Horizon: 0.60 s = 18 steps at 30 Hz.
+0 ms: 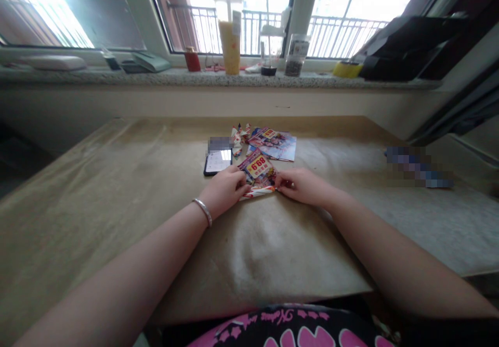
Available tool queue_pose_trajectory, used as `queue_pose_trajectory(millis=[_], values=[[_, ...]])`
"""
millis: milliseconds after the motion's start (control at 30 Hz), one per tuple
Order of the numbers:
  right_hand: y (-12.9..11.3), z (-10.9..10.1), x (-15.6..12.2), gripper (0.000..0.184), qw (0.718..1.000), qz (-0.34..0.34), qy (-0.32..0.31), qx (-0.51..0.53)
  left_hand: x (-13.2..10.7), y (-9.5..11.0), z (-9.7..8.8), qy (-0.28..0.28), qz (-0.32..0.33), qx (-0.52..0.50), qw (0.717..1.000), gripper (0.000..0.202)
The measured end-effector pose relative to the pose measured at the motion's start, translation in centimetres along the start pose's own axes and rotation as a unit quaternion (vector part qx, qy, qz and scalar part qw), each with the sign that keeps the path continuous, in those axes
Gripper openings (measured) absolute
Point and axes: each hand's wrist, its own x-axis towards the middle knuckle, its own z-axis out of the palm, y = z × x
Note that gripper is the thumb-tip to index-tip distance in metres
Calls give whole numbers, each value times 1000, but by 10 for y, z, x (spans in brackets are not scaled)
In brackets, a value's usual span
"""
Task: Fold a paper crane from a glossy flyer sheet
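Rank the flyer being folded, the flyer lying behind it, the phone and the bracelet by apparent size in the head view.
1. folded flyer and rear flyer: look alike, and the rear one lies farther off, so unranked.
2. phone
3. bracelet

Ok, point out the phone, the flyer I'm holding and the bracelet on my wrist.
phone (217, 161), head view, middle of its lit screen.
folded flyer (259, 168), head view, on the yellow price label.
bracelet (203, 210), head view, band across the left wrist.
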Motion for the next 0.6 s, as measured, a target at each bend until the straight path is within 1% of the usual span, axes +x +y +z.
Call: queue_pose_trajectory(millis=[133,233,500,600], values=[[0,3,1,19,999,-33,7,-6,1,1,3,14,-7,1,1000,16],[0,5,2,22,998,-57,13,-14,1,2,3,20,-18,7,1000,15],[-2,8,2,22,995,-63,34,-72,3,1,6,40,-24,20,999,15],[-4,9,1,24,993,-59,34,-96,4,0,7,38,-32,20,999,14]])
